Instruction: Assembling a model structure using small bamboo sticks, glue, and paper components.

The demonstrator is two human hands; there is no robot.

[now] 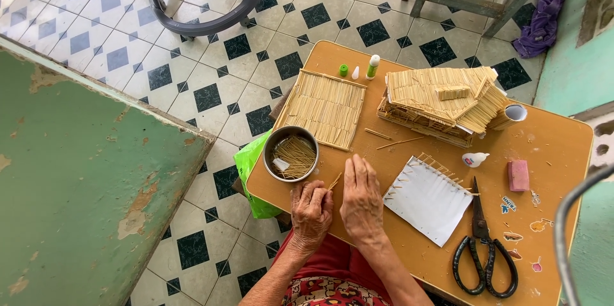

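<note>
Wooden and orange-brown, the small table [563,152] had rounded corners and a smooth top. The left hand [311,213] was curled closed, pinching thin sticks [335,181] that pointed toward 1 o'clock. The right hand [362,200] lay flat, fingers extended, holding nothing, touching the left. At 11 o'clock from the hands stood a round metal tin [291,153] filled with loose sticks. A flat stick mat [325,108] lay at 12 o'clock; a stick house [441,104] at 1 o'clock. White card [427,200] edged with sticks and black scissors [483,248] lay at 3 o'clock. Bare tabletop remained between mat and card.
</note>
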